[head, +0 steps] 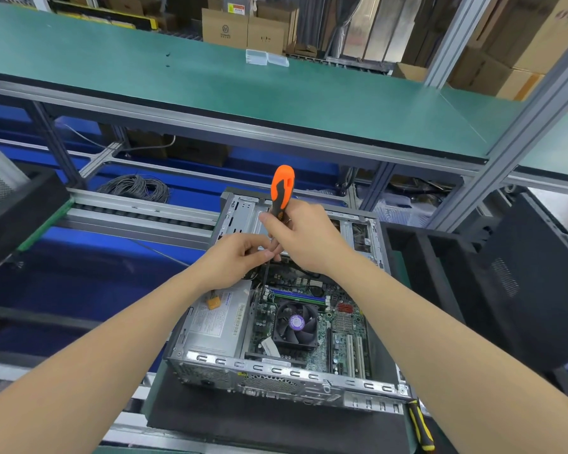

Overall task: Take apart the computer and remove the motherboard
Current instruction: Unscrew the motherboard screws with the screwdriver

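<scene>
An open desktop computer case (276, 371) lies flat in front of me. Inside it sits the green motherboard (345, 326) with a black CPU fan (295, 324), and a grey power supply (215, 326) to its left. My right hand (304, 239) grips the handle of an orange-and-black screwdriver (281, 188), held upright with its shaft pointing down into the case's far left part of the board. My left hand (235, 260) pinches the screwdriver's shaft just below the right hand. The tip is hidden among cables.
A second screwdriver with a yellow-and-black handle (420, 427) lies by the case's near right corner. A black computer case (522, 290) stands at the right, another (10, 211) at the left. A green shelf (210, 80) runs overhead. Coiled cable (138, 186) lies behind.
</scene>
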